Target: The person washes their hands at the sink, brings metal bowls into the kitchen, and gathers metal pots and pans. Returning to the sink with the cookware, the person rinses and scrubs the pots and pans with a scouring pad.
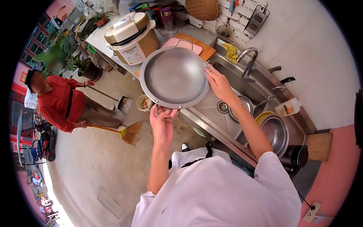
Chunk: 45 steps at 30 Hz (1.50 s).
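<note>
A round metal pan with two loop handles is held up in front of me, its inside facing me. My left hand is closed round the lower handle. At the pan's right rim, my right hand presses a small greyish cloth against the metal, fingers together. Behind the pan's top edge lie a pink board and a wooden board. The steel sink with its tap is just right of the pan.
A person in red stands at left with a broom and a dustpan. A rice cooker sits on the counter. Metal bowls, a bottle and a black kettle are at right. A bucket stands below the pan.
</note>
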### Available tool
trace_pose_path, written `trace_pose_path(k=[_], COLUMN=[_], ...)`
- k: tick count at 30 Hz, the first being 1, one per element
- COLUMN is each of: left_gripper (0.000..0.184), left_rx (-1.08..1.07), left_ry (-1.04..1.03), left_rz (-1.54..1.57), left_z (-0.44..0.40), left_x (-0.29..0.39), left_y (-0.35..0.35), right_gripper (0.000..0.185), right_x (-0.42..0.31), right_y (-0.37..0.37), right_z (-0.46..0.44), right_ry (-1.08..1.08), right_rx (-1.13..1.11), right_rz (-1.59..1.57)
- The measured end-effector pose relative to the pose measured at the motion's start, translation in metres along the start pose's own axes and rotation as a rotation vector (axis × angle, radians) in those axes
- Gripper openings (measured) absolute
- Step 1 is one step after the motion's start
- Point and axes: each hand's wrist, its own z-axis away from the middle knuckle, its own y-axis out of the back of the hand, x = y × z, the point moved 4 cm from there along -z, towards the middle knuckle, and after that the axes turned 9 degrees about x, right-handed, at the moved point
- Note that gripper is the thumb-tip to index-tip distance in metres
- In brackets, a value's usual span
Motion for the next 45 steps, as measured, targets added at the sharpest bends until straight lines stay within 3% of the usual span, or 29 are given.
trace_pose_path(k=[4, 8, 11, 12, 15, 16, 18, 22, 23, 24, 26, 31, 37, 39, 43, 45], left_gripper=[0.05, 0.052, 0.054, 0.054, 0.053, 0.052, 0.051, 0.051, 0.051, 0.053, 0.054, 0.047, 0.052, 0.055, 0.057, 0.057], left_rx=[0.014, 0.019, -0.009, -0.022, -0.087, -0.114, -0.124, -0.102, -0.108, -0.084, -0.066, -0.116, -0.143, -0.161, -0.142, -0.187], left_ry=[0.033, 0.039, 0.075, 0.09, 0.08, 0.084, 0.099, 0.161, 0.169, 0.19, 0.212, 0.188, 0.195, 0.204, 0.216, 0.259], left_rz=[0.033, 0.018, 0.033, 0.059, -0.036, -0.04, -0.054, -0.053, -0.056, -0.032, -0.013, 0.005, 0.0, -0.044, -0.106, -0.138], left_z=[-0.001, -0.007, -0.011, -0.014, -0.018, -0.019, -0.02, -0.02, -0.019, -0.018, -0.017, -0.019, -0.016, -0.008, -0.006, -0.007], left_x=[-0.005, -0.014, -0.021, -0.025, -0.032, -0.035, -0.042, -0.061, -0.065, -0.069, -0.072, -0.079, -0.083, -0.082, -0.075, -0.07], left_y=[-0.004, -0.003, -0.009, -0.01, -0.019, -0.024, -0.03, -0.038, -0.041, -0.043, -0.048, -0.054, -0.063, -0.067, -0.063, -0.059], right_gripper=[0.033, 0.033, 0.03, 0.03, 0.035, 0.035, 0.033, 0.029, 0.025, 0.025, 0.021, 0.022, 0.03, 0.032, 0.035, 0.038], right_x=[0.012, 0.027, 0.052, 0.059, 0.077, 0.075, 0.069, 0.054, 0.063, 0.067, 0.05, 0.049, 0.047, 0.056, 0.101, 0.111], right_y=[0.002, 0.018, 0.029, 0.034, 0.044, 0.05, 0.071, 0.076, 0.071, 0.076, 0.081, 0.097, 0.111, 0.111, 0.103, 0.096], right_z=[-0.016, -0.02, -0.011, -0.011, 0.001, -0.001, -0.005, -0.005, -0.001, 0.004, 0.013, 0.029, 0.03, 0.028, 0.018, 0.012], right_ry=[0.003, -0.116, -0.336, -0.341, -0.673, -0.677, -0.519, -0.422, -0.419, -0.418, -0.021, -0.114, -0.299, -0.416, -0.397, -0.564], right_rx=[-0.041, 0.056, 0.28, 0.294, 0.459, 0.465, 0.679, 0.621, 0.598, 0.608, 0.288, 0.371, 0.229, 0.217, 0.319, 0.227], right_rz=[0.082, -0.034, -0.495, -0.489, -0.908, -0.909, -1.075, -1.175, -0.854, -0.85, 0.102, 0.053, -0.002, -0.007, -0.046, -0.116])
